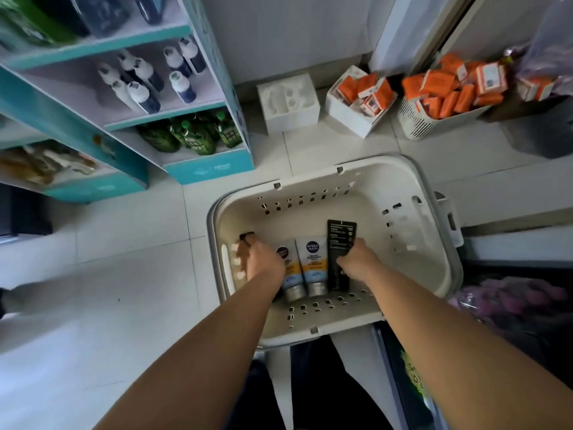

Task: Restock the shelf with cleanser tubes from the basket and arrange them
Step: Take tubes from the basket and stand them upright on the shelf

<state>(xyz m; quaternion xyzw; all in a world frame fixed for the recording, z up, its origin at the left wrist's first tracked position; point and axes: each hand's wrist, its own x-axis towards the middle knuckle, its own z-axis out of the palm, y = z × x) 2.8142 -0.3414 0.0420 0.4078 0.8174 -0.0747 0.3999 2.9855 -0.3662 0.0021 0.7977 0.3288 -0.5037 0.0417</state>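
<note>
Head view, two pale tubes (311,262), right hand (359,259) gripping one black tube (341,240), left hand (262,259) gripping dark item (247,236)

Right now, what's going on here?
A person has both hands down inside a cream basket on the floor. The right hand grips a black tube. The left hand holds a dark item, too blurred to identify. Two white-and-yellow tubes lie flat between the hands. The teal shelf stands to the left. Neither hand has lifted clear of the basket.
</note>
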